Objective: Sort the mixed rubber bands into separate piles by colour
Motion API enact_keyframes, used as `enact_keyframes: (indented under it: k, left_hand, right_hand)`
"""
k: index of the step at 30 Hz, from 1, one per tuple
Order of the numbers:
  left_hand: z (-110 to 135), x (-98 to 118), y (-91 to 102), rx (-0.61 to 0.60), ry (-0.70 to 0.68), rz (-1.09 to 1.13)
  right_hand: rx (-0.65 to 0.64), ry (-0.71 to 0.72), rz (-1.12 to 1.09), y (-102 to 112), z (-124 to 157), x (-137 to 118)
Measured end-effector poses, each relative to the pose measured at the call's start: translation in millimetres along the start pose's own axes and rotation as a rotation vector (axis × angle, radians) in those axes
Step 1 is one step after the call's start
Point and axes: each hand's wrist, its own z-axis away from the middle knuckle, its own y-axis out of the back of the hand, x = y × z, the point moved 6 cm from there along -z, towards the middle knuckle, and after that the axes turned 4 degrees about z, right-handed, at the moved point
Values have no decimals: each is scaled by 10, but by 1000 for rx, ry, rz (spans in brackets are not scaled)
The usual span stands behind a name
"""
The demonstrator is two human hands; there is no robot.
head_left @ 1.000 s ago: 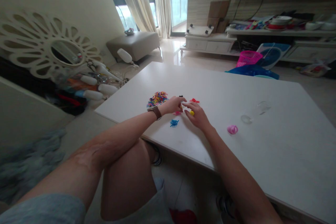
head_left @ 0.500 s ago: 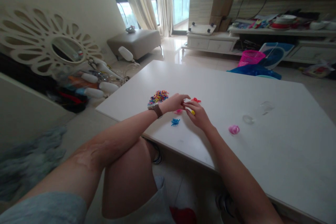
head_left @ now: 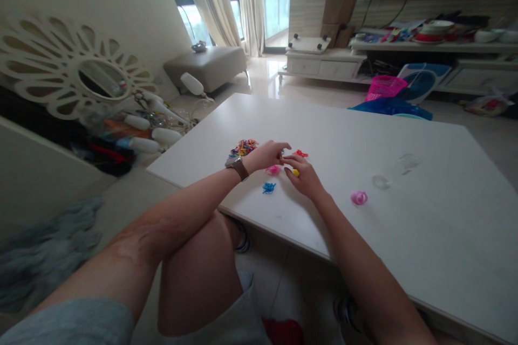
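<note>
My left hand [head_left: 267, 156], with a brown-strapped watch on its wrist, is over the table beside a multicoloured pile of small rubber bands [head_left: 244, 147]. Its fingers are bent together in a pinch; whatever they hold is too small to make out. Facing it, my right hand [head_left: 304, 174] has its fingers stretched towards the left fingertips, thumb apart. Something yellow [head_left: 295, 172] shows between thumb and fingers, partly hidden. Around the hands lie a small red pile [head_left: 300, 153], a pink pile [head_left: 273, 170] and a blue pile [head_left: 269, 188] of bands.
On the white table [head_left: 404, 237], right of my hands, are a pink object [head_left: 359, 198], a clear ring-like piece [head_left: 381, 181] and a clear container [head_left: 407, 164]. Beyond the far edge stands a pink basket [head_left: 385, 88]. My bare leg [head_left: 202, 280] is at the near edge.
The view has shifted very slightly. My left fingers have moved a little among themselves; both hands stay close together in the same place, and the piles look the same.
</note>
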Motion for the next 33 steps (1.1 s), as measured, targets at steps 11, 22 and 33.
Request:
enact_keyframes:
  k: [11, 22, 33]
  left_hand:
    - [27, -140, 145, 112, 43, 230]
    - [190, -730, 231, 137, 347, 163]
    - [150, -767, 72, 20, 257, 250]
  right_hand:
    - [268, -211, -48, 279, 4, 141]
    - [373, -520, 19, 521, 111, 519]
    - [154, -602, 90, 497, 140, 717]
